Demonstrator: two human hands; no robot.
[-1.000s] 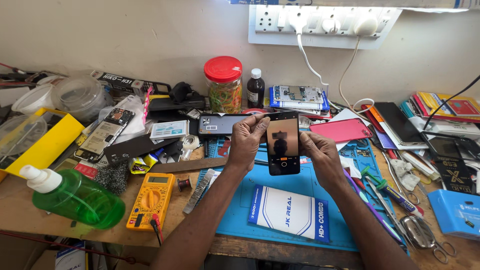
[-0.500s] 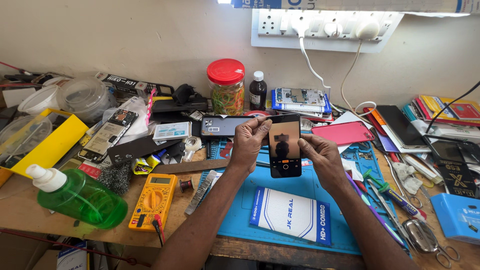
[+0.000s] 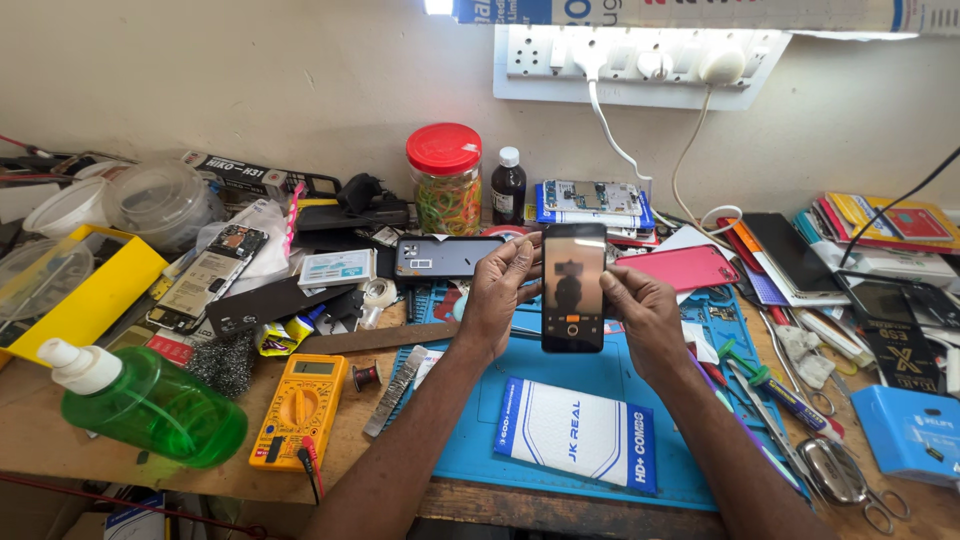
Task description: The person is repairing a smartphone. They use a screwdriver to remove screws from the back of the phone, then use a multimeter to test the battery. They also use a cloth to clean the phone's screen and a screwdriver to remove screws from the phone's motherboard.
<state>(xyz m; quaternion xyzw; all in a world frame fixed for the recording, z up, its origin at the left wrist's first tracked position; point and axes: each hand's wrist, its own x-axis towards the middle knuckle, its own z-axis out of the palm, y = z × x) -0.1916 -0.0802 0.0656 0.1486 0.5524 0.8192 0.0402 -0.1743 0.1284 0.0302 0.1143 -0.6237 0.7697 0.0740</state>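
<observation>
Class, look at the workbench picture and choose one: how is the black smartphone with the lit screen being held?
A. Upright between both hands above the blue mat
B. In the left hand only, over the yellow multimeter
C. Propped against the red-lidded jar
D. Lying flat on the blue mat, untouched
A: the black smartphone with the lit screen stands upright, with the left hand and the right hand gripping its two side edges above the blue rubber work mat.

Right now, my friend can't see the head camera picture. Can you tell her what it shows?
Two hands, the left hand and right hand, hold a black phone upright by its edges above a blue work mat. Around it, the cluttered bench holds a yellow multimeter, a green liquid bottle and a red-lidded jar.
</observation>
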